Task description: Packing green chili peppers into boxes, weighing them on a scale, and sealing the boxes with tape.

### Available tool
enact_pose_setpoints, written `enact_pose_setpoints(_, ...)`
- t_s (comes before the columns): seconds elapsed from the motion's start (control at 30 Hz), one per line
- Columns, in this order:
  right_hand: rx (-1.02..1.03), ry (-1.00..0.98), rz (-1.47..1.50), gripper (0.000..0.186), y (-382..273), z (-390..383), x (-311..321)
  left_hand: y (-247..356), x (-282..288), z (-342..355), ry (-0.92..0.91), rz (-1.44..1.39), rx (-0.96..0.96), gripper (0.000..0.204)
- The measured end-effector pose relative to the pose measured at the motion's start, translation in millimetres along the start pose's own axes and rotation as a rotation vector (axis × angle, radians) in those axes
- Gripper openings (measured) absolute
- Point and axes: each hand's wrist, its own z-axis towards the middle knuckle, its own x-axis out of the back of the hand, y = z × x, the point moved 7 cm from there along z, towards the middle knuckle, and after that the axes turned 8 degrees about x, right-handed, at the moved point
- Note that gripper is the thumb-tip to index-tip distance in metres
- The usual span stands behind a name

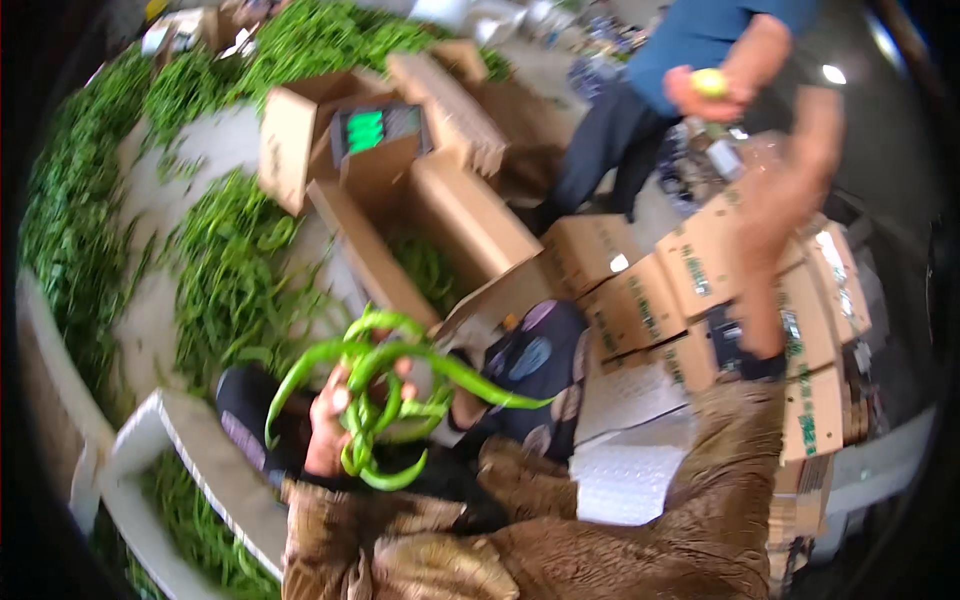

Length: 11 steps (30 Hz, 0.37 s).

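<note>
My left hand [328, 425] is closed around a bunch of long, curved green peppers [385, 355], low in front of me. The peppers jut out on both sides, and some of my fingers are hidden among them. My right hand [768, 205] is stretched far out to the right, above the cardboard boxes. Motion smears its fingers, so whether anything is in them cannot be made out. Past my left hand stands an open cardboard box [475, 205] with some green peppers [425, 270] at its bottom.
Heaps of green peppers [235, 270] spread over the floor at left. A white-edged crate [200, 440] with peppers stands lower left. A scale with a green display [375, 130] sits beyond the box. Closed boxes [635, 305] line the right. Another person's hand [720, 105] holds a yellow-green round thing.
</note>
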Motion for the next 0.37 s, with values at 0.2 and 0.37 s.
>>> enact_pose_setpoints(0.2,0.165,-0.21,0.118,0.052,-60,-28,-51,8,0,-7,0.18,0.045,-0.05,0.095)
enact_pose_setpoints(0.37,-0.796,-0.759,0.924,0.053,-90,-107,-109,6,7,-9,0.116,0.041,-0.037,0.101)
